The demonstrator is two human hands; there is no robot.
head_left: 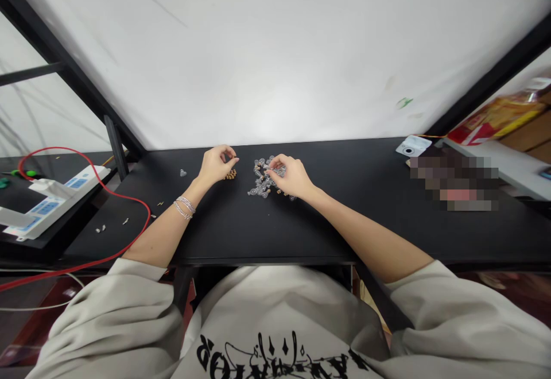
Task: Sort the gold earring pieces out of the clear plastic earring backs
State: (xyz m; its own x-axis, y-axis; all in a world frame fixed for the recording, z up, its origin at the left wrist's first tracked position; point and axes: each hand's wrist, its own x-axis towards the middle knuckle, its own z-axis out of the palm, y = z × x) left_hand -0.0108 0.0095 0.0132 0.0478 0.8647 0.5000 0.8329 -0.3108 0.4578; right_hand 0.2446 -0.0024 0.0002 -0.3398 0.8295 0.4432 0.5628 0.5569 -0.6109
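While left hand (217, 164) nears corks (231, 175); right hand (287, 176) on glass vials (261, 179)

Big baggy off-white sweatshirt (275, 316) w/ black squiggly print (271, 356) on front, & shiny silver bracelets (184, 208) on L arm (163, 235).

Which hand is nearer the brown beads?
Left. The left hand sits just left of the brown beads; the right hand is farther to their right, over the clear pieces.
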